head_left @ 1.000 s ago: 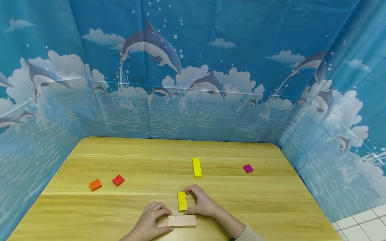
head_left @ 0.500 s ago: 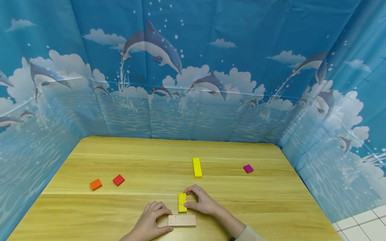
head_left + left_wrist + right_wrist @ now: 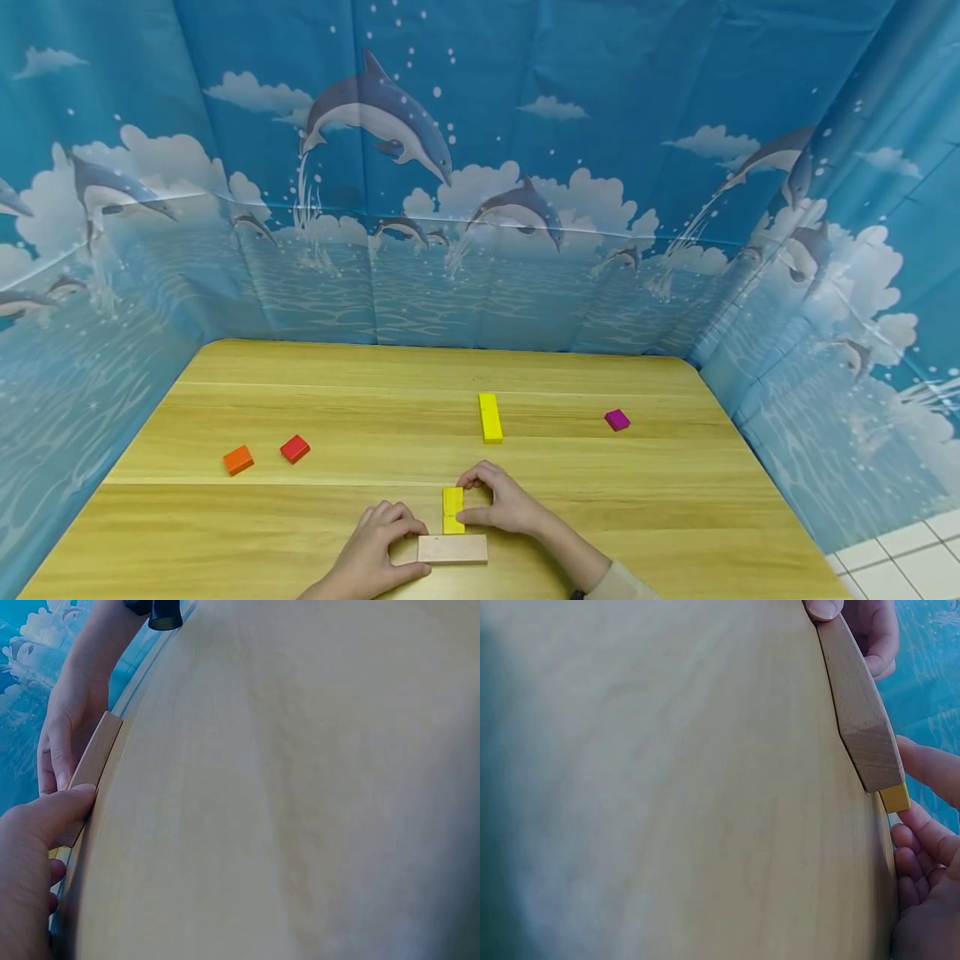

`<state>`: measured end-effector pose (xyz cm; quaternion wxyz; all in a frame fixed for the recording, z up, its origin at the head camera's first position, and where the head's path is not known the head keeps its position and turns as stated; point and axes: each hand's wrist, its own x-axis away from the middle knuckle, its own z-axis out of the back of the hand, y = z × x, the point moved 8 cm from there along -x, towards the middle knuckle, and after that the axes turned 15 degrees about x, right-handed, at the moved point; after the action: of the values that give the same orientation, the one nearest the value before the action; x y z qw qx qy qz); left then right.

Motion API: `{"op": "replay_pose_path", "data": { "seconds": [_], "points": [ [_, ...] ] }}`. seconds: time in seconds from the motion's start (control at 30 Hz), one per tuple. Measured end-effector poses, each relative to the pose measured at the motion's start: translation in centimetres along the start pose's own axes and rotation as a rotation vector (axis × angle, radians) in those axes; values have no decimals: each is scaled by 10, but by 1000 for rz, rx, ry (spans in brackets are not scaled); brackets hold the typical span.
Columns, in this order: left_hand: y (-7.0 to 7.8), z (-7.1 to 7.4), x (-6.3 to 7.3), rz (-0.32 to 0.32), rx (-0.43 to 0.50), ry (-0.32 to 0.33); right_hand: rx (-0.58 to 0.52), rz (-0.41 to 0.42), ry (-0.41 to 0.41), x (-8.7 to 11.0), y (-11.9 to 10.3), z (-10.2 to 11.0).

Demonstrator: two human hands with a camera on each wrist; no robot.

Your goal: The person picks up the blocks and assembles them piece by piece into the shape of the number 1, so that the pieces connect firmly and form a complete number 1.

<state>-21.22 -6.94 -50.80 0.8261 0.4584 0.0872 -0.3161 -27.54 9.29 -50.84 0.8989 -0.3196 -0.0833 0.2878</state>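
Observation:
A plain wooden block (image 3: 452,550) lies crosswise near the front of the table in the head view. My left hand (image 3: 371,546) grips its left end between thumb and fingers. A shorter yellow block (image 3: 453,510) points lengthwise toward it, its near end right at the wooden block's far side. On the yellow block's right side, my right hand (image 3: 506,504) holds it with the thumb at the side and the fingers at the far corner. The right wrist view shows a yellow end (image 3: 896,798) past the wooden block (image 3: 855,690).
A longer yellow block (image 3: 491,418) lies farther back on the wooden table (image 3: 360,400). A magenta piece (image 3: 617,420) sits to the right; red (image 3: 295,449) and orange (image 3: 238,460) pieces are at left. A dolphin-print curtain (image 3: 420,283) stands around the table.
The yellow block has slid toward me, up to the wooden block. My right thumb has shifted from its near corner onto its side. The left hand and wooden block stay put.

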Motion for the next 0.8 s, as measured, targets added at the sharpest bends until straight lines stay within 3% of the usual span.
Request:
{"op": "replay_pose_path", "data": {
  "seconds": [0.67, 0.8],
  "points": [
    [0, 0, 0, -6, -6, 9, 17, 2, -6, 0, -2, 0],
    [0, 0, 0, 0, -7, 10, -40, 1, -13, -1, 0, 2]
  ]
}}
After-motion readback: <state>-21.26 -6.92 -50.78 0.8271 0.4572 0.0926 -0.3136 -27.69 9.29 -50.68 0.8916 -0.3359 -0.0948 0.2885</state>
